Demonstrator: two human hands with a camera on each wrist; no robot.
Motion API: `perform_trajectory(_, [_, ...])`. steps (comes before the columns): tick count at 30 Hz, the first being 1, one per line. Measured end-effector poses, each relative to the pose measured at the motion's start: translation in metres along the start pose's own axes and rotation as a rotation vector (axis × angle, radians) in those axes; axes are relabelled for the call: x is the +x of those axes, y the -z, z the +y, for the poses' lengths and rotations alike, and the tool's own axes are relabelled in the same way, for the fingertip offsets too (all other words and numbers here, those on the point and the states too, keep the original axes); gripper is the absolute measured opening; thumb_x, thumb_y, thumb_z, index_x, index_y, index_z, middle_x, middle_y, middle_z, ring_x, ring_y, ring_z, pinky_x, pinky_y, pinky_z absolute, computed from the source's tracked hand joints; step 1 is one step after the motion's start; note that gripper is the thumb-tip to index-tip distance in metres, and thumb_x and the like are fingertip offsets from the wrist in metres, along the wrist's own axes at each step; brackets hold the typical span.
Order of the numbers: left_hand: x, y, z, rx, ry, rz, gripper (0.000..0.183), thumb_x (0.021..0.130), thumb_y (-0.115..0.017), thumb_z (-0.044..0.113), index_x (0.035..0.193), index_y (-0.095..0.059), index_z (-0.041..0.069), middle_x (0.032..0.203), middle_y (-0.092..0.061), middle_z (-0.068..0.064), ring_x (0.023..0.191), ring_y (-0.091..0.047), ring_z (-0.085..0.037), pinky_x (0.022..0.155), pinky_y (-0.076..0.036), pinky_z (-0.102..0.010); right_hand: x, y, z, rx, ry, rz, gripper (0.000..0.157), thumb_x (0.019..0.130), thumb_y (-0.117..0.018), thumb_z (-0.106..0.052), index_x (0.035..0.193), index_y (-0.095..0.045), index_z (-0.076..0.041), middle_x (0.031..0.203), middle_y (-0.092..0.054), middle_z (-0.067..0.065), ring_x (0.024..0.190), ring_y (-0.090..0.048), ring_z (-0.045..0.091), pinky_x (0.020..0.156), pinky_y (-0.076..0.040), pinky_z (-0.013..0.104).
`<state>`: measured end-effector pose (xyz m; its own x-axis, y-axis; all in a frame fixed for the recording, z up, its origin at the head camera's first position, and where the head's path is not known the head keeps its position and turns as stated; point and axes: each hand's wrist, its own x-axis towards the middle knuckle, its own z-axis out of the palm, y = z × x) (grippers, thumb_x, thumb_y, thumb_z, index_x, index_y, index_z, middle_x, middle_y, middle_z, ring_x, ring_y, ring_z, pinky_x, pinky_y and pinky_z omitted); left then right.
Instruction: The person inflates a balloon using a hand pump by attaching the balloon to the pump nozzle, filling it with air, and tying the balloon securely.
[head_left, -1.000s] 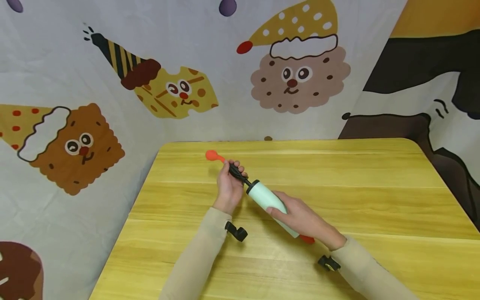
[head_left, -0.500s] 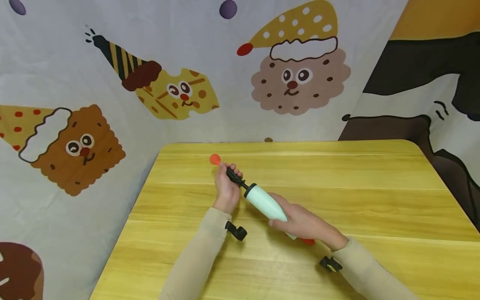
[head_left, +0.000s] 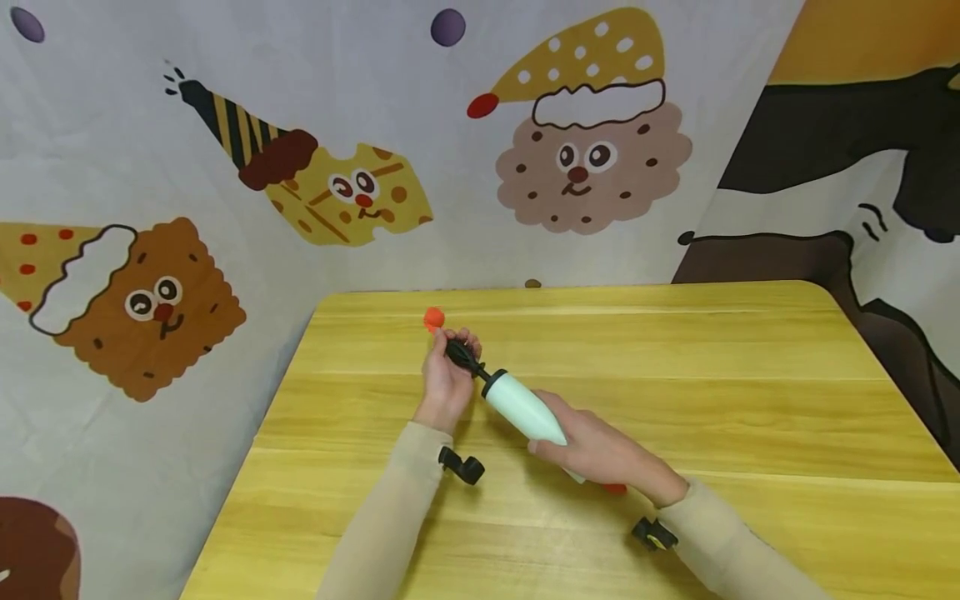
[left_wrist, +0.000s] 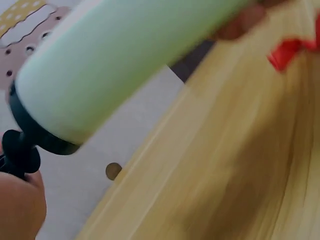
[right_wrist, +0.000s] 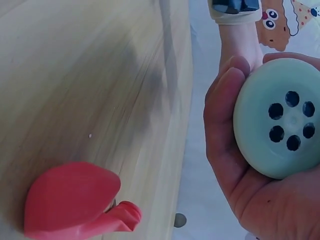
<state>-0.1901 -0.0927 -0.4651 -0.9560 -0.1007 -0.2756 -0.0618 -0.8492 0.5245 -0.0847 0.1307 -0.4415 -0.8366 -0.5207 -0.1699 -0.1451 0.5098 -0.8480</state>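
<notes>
The right grip (head_left: 597,442) wraps the mint pump (head_left: 520,403), seemingly steadying it, while the left grip (head_left: 444,382) clasps its black end (head_left: 461,354) near a red balloon (head_left: 434,317).

We see a pale mint-green plastic cylinder (head_left: 523,407) in the right fingers (right_wrist: 222,115), a black plastic handle (head_left: 460,354) at the left fingers (head_left: 472,340) and a small, round, orange-red piece (head_left: 434,318) just beyond. Below the right fingers, we note a red rubber balloon (right_wrist: 70,200) and the yellow wood-grain tabletop (head_left: 750,408); past all fingers, a whitish backdrop (head_left: 360,92) with brown, yellow and pink cartoons.
</notes>
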Motion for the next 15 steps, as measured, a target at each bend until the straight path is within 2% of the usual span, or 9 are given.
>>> perform_trajectory(2, [0.0, -0.001, 0.0, 0.077, -0.049, 0.034, 0.032, 0.115, -0.033, 0.031, 0.095, -0.046, 0.009, 0.085, -0.056, -0.006, 0.077, -0.059, -0.02, 0.073, -0.054, -0.03, 0.0, -0.001, -0.001, 0.002, 0.004, -0.005, 0.077, 0.099, -0.07, -0.036, 0.161, -0.029, -0.014, 0.104, -0.063, 0.012, 0.069, -0.062, 0.017, 0.055, -0.055, 0.037])
perform_trajectory(5, [0.002, -0.003, 0.001, 0.166, -0.128, 0.085, 0.032, 0.115, -0.033, 0.03, 0.094, -0.045, 0.01, 0.078, -0.053, -0.004, 0.067, -0.054, -0.016, 0.064, -0.051, -0.026, 0.0, -0.002, -0.002, 0.007, 0.004, -0.011, 0.077, 0.099, -0.069, -0.038, 0.161, -0.029, -0.015, 0.1, -0.063, 0.011, 0.066, -0.062, 0.017, 0.054, -0.055, 0.037])
perform_trajectory(9, [0.008, -0.004, 0.004, 0.185, -0.202, 0.128, 0.032, 0.115, -0.034, 0.031, 0.091, -0.044, 0.012, 0.072, -0.048, -0.001, 0.056, -0.045, -0.011, 0.052, -0.039, -0.021, -0.004, -0.002, -0.002, -0.007, 0.015, -0.013, 0.076, 0.1, -0.068, -0.039, 0.161, -0.03, -0.015, 0.096, -0.064, 0.008, 0.064, -0.062, 0.015, 0.052, -0.054, 0.036])
perform_trajectory(15, [0.019, -0.006, 0.018, 0.214, -0.27, 0.14, 0.034, 0.115, -0.032, 0.032, 0.091, -0.043, 0.012, 0.069, -0.048, 0.0, 0.052, -0.044, -0.009, 0.048, -0.038, -0.02, -0.014, -0.003, -0.001, 0.004, 0.023, -0.016, 0.073, 0.102, -0.067, -0.039, 0.161, -0.029, -0.018, 0.092, -0.063, 0.007, 0.06, -0.06, 0.014, 0.049, -0.053, 0.035])
